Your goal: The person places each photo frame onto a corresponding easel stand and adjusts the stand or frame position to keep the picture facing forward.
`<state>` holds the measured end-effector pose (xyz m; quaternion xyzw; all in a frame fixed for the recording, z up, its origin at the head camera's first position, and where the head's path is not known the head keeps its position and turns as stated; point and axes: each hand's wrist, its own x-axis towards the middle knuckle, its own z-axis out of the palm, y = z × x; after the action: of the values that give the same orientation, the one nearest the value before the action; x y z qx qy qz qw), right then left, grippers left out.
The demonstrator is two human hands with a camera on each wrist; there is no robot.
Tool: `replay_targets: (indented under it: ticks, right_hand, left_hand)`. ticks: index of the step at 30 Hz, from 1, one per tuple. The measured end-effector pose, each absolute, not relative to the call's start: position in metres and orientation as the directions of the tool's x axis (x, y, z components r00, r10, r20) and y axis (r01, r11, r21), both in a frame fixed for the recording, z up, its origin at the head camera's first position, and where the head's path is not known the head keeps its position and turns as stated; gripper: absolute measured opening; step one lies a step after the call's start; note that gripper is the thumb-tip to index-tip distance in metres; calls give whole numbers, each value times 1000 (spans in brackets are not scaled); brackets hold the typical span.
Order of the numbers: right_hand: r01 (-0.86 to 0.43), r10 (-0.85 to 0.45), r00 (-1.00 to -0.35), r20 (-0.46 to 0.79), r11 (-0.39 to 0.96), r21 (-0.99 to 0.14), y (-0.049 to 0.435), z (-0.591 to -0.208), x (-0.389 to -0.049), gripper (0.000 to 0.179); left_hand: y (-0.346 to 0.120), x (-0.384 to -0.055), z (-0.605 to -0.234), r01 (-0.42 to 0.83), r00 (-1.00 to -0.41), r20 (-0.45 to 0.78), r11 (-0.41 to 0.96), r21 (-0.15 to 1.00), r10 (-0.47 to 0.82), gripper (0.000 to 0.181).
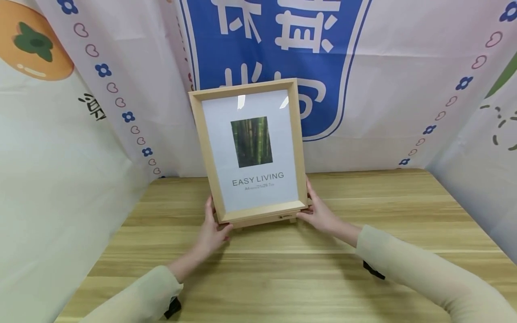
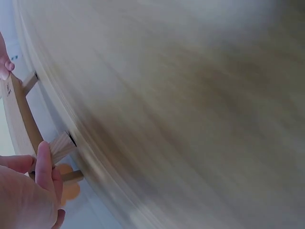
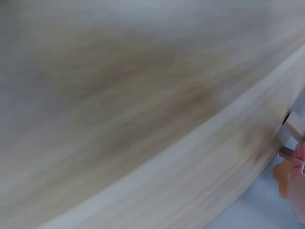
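A light wood picture frame [image 1: 250, 197] leans back on the ledge of a small wooden easel [image 1: 262, 220], tilted slightly to the left. Behind its glass is a white sheet with a bamboo picture and "EASY LIVING". My left hand [image 1: 209, 234] pinches the left end of the easel's ledge, thumb in front. At the other end, my right hand [image 1: 322, 216] holds the ledge near the frame's lower right corner. Short easel legs [image 2: 62, 147] show below the ledge in the left wrist view. Only part of the right hand [image 3: 298, 188] enters the right wrist view.
The easel is over the back part of a wood-grain table [image 1: 258, 278]. A printed white cloth [image 1: 387, 103] with a blue sign hangs right behind the frame. More cloth [image 1: 52, 179] walls in the left and right sides.
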<state>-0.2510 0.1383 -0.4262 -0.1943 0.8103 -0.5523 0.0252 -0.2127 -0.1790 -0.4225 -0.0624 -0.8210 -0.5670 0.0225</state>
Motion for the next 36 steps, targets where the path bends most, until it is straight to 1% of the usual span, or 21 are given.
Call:
replay_targets:
  ticks: [4, 7, 10, 23, 31, 36]
  right_hand:
    - [-285, -321, -931, 176, 333, -899, 151, -428, -246, 114]
    - [-278, -299, -939, 170, 370, -886, 160, -429, -242, 114]
    - [-261, -280, -947, 159, 380, -887, 168, -429, -239, 115]
    - [-270, -248, -949, 195, 318, -909, 197, -429, -226, 112]
    - [-257, -218, -957, 190, 342, -904, 211, -428, -215, 109]
    - [-273, -205, -956, 209, 363, -891, 218, -430, -211, 110]
  left_hand:
    - [-169, -214, -422, 156, -987, 129, 373, 915, 96, 106]
    - [-161, -214, -421, 170, -985, 140, 389, 905, 105, 105]
    - [-153, -214, -420, 168, -984, 133, 392, 904, 116, 106]
    - [-125, -219, -420, 173, -979, 115, 400, 900, 166, 107]
    - [-113, -225, -422, 226, -965, 150, 385, 895, 217, 106]
    - [-107, -227, -422, 246, -956, 162, 367, 897, 245, 106]
